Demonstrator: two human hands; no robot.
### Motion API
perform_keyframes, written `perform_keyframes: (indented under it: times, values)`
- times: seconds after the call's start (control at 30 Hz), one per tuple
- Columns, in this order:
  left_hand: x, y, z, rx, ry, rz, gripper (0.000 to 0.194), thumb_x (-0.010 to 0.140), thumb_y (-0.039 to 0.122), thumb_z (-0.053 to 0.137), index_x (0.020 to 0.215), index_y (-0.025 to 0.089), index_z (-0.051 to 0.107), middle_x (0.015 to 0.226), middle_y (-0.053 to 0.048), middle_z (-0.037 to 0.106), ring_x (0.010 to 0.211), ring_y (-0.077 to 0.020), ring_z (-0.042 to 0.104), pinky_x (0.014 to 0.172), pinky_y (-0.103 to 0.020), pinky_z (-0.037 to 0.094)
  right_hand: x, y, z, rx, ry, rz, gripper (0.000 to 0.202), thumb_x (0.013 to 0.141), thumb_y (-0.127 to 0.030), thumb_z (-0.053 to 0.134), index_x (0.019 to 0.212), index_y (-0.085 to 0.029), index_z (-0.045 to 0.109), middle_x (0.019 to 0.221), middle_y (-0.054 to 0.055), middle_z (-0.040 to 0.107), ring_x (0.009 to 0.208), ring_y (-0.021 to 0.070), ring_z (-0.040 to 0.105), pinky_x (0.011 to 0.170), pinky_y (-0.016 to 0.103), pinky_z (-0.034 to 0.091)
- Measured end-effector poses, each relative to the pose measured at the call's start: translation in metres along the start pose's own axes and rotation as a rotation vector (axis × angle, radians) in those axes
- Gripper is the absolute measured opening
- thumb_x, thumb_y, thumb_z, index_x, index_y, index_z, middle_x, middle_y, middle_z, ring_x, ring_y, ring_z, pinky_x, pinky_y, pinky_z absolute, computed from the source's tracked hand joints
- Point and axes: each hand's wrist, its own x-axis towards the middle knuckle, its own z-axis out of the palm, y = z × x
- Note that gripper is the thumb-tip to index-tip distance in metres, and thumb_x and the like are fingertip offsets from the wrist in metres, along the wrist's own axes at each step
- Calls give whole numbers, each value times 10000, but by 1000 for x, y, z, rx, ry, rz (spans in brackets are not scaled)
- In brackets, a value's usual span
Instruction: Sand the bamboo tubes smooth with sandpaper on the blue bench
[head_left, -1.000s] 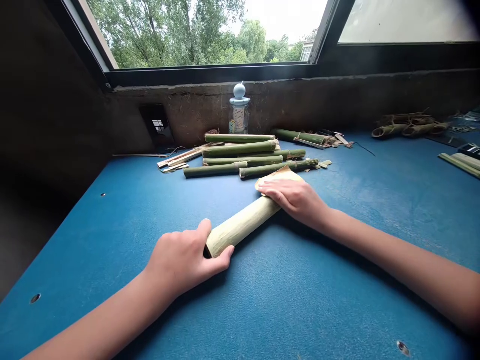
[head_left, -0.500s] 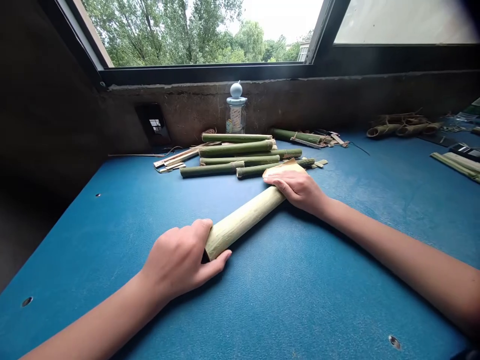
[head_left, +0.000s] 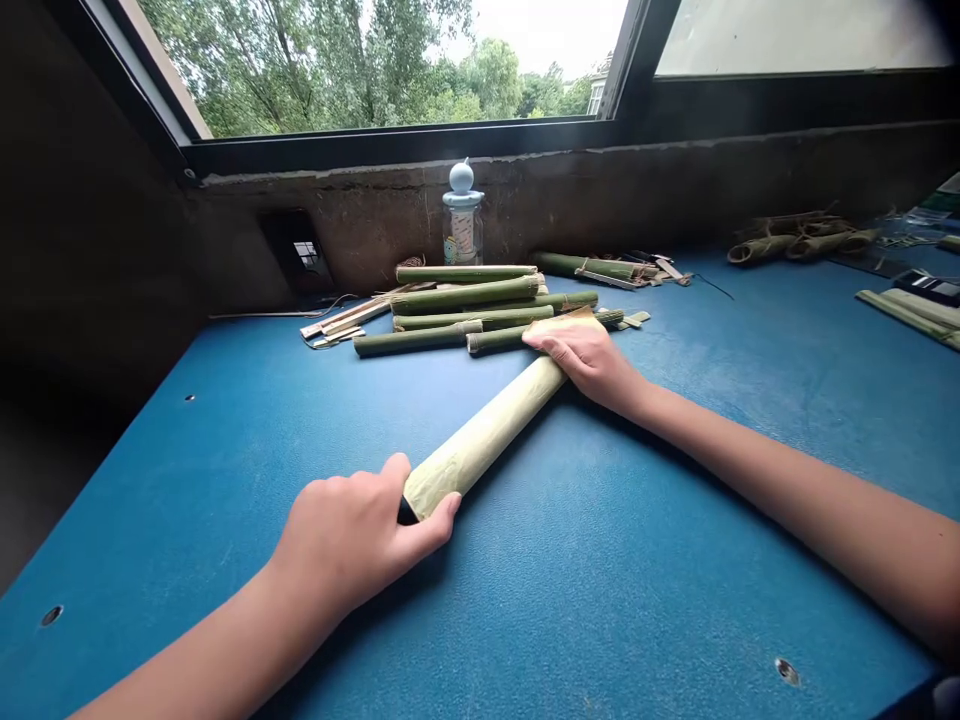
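A pale, peeled bamboo tube lies slantwise over the blue table, its near end toward the lower left. My left hand is closed round that end, with the thumb along the underside and the dark hollow opening partly showing. At the far end, my right hand is wrapped over the tube and presses a tan sheet of sandpaper against it. The fingers hide most of the sheet and the tube's far tip.
Several green bamboo pieces lie behind the tube, with split strips at their left. A lidded jar stands by the wall under the window. Tied bamboo tubes and flat slats lie at the right.
The tube seems slightly turned in my left hand, whose thumb now sits higher on its side. My right hand remains at the far end. The whole view has shifted a little.
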Motion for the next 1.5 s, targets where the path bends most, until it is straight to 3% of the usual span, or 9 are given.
perform_keyframes:
  times: [0.13,0.27,0.47,0.63,0.8,0.97,1.13,1.23,1.5]
  values:
    - [-5,1,8,85,227,103,527,896,672,247,772,224,497,561,-38,577,502,-218,581,474,-311,175,-1,2,-2,-67,44,91,447,1035,-359,336,1172,-164,715,1232,104,701,1188,238,645,1043,416,483]
    - [-7,2,16,84,491,269,445,913,600,326,753,222,499,579,-24,562,503,-199,551,505,-325,246,-8,-37,-4,-302,5,75,402,1023,-324,379,1134,-167,731,1284,118,667,1182,300,638,1003,490,497]
    - [-4,0,15,-74,285,206,390,893,594,369,805,224,460,640,-15,592,551,-202,575,501,-305,275,-13,-79,-19,-371,-199,-146,470,1019,-412,374,1310,-132,614,1326,175,621,1173,315,592,1007,487,484]
    - [-2,-2,11,-164,142,134,363,883,594,363,821,238,403,666,-4,599,570,-206,577,501,-290,254,-8,-39,-24,-256,-359,-238,719,952,-621,407,1509,-169,371,1459,160,492,1317,337,461,1111,546,368]
    - [0,-3,10,-207,106,118,340,881,579,364,820,245,378,674,3,604,579,-207,580,503,-283,246,-10,-14,-12,-225,-359,-251,777,886,-633,544,1506,-198,370,1511,122,457,1387,339,399,1173,560,256]
    - [-1,-4,13,-182,161,149,330,886,561,387,811,240,409,653,10,604,551,-195,583,488,-280,263,-11,-4,-8,-75,-232,-285,496,945,-498,523,1353,-220,570,1361,94,619,1259,282,552,1081,484,387]
    - [-4,1,20,-47,493,250,399,907,542,397,1024,178,511,629,7,599,518,-198,588,468,-292,305,-9,17,-7,23,-47,-70,381,1010,-358,394,1071,-198,735,1065,85,755,1015,248,683,929,432,495]
    - [-4,3,22,-34,558,270,366,902,525,426,988,183,524,616,14,599,506,-188,591,463,-291,325,-8,14,-6,11,-15,-19,376,1000,-360,420,995,-189,755,976,87,764,941,250,697,856,411,526]
    - [-5,4,23,-52,533,262,336,897,529,434,909,203,516,584,14,610,477,-189,605,447,-283,314,-17,-73,13,126,-88,-423,271,991,-221,475,1165,-172,678,1163,68,738,1079,199,688,989,383,515]
